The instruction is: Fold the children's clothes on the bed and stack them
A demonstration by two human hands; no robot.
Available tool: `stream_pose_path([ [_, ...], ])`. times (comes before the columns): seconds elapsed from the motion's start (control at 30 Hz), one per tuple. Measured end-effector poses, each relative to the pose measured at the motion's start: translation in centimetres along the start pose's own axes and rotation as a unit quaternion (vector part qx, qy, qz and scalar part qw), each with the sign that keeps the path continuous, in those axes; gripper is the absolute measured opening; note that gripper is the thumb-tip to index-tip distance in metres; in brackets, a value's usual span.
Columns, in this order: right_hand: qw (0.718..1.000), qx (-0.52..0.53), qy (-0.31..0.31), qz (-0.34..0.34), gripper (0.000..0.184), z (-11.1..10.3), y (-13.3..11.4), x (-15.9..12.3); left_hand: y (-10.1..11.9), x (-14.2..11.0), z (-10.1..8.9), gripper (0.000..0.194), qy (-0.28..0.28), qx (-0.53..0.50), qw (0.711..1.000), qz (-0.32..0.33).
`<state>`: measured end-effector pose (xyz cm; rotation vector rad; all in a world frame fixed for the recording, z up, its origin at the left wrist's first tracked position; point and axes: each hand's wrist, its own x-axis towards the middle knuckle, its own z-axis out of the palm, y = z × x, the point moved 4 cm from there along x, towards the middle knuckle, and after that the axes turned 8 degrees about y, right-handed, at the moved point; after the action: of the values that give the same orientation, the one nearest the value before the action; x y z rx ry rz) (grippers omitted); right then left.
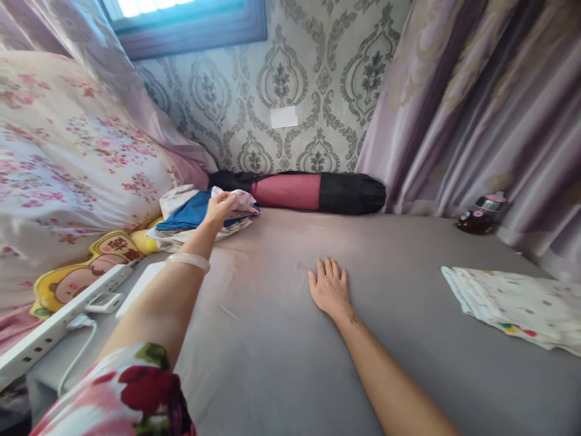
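My left hand (221,209) reaches to the far left and grips a pale pink patterned cloth (242,201) on top of a small pile of clothes. Blue fabric (187,212) and off-white fabric (175,198) make up the rest of that pile. Whether the pink piece is a garment I cannot tell. Flat on the grey sheet (281,345), near the middle, rests my right hand (330,286), fingers spread and holding nothing.
A black and red cylindrical bag (285,192) lies along the wall. At right are folded white patterned cloth (521,303) and a dark bottle (482,215). A power strip (59,321) with a plugged-in charger and a plush toy (77,281) line the left edge.
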<state>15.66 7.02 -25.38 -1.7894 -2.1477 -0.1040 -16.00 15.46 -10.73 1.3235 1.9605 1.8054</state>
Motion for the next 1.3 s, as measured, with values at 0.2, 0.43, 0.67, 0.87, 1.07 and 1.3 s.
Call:
stream_pose_path([
  [0.2, 1.000, 0.029, 0.000, 0.001, 0.057, -0.1, 0.1, 0.1, -0.5, -4.0, 5.9, 0.027, -0.080, -0.211, 0.972, -0.067],
  [0.43, 0.990, 0.124, 0.059, 0.021, 0.046, 0.1, 0.9, 0.5, 0.6, -12.1, 11.9, 0.037, -0.151, -0.302, 0.937, -0.086],
  [0.67, 0.918, 0.318, 0.208, 0.110, 0.045, 0.2, 3.6, 2.3, 3.0, -18.8, 15.0, 0.043, -0.253, -0.316, 0.905, -0.131],
  [0.87, 0.853, 0.385, 0.345, 0.064, 0.040, -1.6, 5.7, 3.1, 3.6, -20.9, 15.6, 0.045, -0.290, -0.300, 0.897, -0.148],
  [1.07, 0.856, 0.398, 0.331, -0.005, 0.034, -2.5, 5.5, 3.1, 2.9, -21.2, 15.6, 0.041, -0.303, -0.277, 0.907, -0.098],
  [1.3, 0.852, 0.404, 0.334, 0.011, 0.019, -3.0, 6.0, 3.3, 2.3, -20.8, 14.3, 0.052, -0.287, -0.215, 0.928, -0.095],
])
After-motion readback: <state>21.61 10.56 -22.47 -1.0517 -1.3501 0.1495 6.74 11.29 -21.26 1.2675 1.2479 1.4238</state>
